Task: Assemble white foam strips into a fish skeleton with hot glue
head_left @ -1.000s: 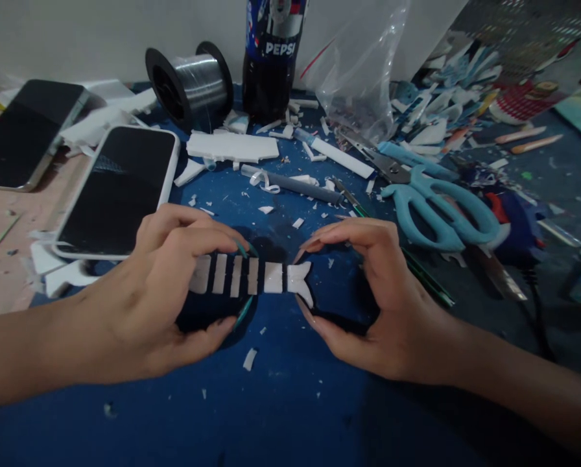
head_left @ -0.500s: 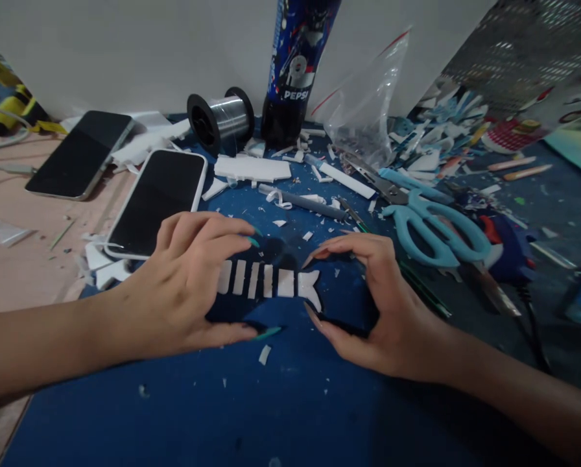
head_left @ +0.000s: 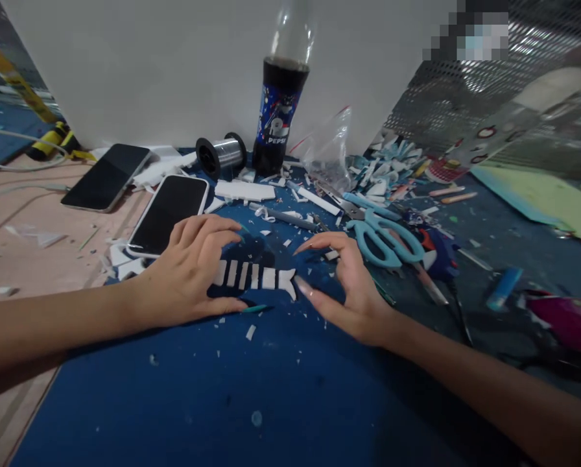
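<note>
A row of white foam-like pieces (head_left: 243, 275) lies on the blue work surface (head_left: 213, 395) between my hands. At the row's right end sits a fish-tail-shaped piece (head_left: 287, 281). My left hand (head_left: 188, 272) arches over the left end of the row, thumb and fingers apart, hiding whatever lies beneath the palm. To the right of the tail piece, my right hand (head_left: 349, 285) rests with thumb and index finger spread in a C shape. Nothing shows between its fingers, and its thumb tip is close beside the tail.
Behind the hands are two phones (head_left: 168, 211), a wire spool (head_left: 222, 154), a Pepsi bottle (head_left: 278, 117), a plastic zip bag (head_left: 327, 152) and a craft knife (head_left: 290, 217). Blue-handled scissors (head_left: 378, 243), a heap of scraps (head_left: 388, 165) and a blue corded tool (head_left: 439, 253) lie to the right.
The camera view has tilted up and shifted right, showing more of the bottle and right side. My right thumb has moved up nearer the tail piece; my left hand keeps its pose.
</note>
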### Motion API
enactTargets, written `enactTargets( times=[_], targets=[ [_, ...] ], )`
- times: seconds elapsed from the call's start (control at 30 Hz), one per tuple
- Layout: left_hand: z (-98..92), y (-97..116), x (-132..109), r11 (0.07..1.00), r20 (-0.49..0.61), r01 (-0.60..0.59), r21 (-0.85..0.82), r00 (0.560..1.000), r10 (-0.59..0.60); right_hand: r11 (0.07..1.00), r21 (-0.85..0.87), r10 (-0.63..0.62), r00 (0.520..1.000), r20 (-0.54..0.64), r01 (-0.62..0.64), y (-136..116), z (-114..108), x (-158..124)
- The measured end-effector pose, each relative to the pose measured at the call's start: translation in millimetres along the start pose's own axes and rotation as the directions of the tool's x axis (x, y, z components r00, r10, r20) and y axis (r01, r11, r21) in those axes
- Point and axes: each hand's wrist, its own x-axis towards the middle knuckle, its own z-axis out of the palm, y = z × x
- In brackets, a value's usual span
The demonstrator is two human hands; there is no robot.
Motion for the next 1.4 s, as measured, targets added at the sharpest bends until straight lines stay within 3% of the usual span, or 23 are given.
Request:
enactTargets(
  times=[0.07, 0.2, 0.33, 0.4, 0.47, 0.63, 0.73, 0.9, 1.23, 1.4],
  targets=[
    [-1.1, 0, -1, 0.999, -0.035, -0.038, 0.012, 0.999, 0.038, 0.991, 0.113, 0.092, 0.987, -0.132, -0.077, 2, 1, 1],
    [-7.0, -2, -1, 0.984, -0.137, -0.153, 0.09, 0.977, 0.164, 0.979, 0.162, 0.168, 0.941, -0.294, -0.124, 9, 2, 5],
    [-15.4, 6, 0, 0.898, -0.105, -0.424, 0.117, 0.894, 0.436, 0.976, 0.187, 0.181, 0.903, -0.389, -0.115, 12, 3, 7],
    [-17.1, 15, 0, 0.872, -0.076, -0.475, 0.12, 0.871, 0.485, 0.979, 0.183, 0.164, 0.894, -0.417, -0.094, 12, 3, 8],
    [-16.7, 27, -1, 0.884, -0.04, -0.451, 0.119, 0.888, 0.458, 0.982, 0.177, 0.14, 0.891, -0.432, -0.068, 12, 3, 8],
    [-15.0, 45, -4, 0.957, 0.077, -0.267, 0.112, 0.963, 0.26, 0.983, 0.183, 0.103, 0.898, -0.428, -0.025, 12, 5, 7],
    [-15.5, 48, -2, 0.971, 0.16, -0.22, 0.095, 0.966, 0.203, 0.979, 0.2, 0.112, 0.899, -0.424, -0.027, 11, 5, 7],
    [-11.7, 54, 2, 0.97, 0.224, -0.231, 0.072, 0.952, 0.21, 0.972, 0.228, 0.15, 0.905, -0.397, -0.061, 7, 4, 8],
    [-4.0, 60, 5, 0.928, 0.113, -0.366, 0.066, 0.927, 0.357, 0.944, 0.291, 0.24, 0.927, -0.287, -0.155, 2, -2, 4],
    [-9.6, 61, 6, 0.903, -0.068, -0.428, -0.011, 0.902, 0.427, 0.928, 0.319, 0.272, 0.934, -0.233, -0.191, 1, -3, 2]
  ],
)
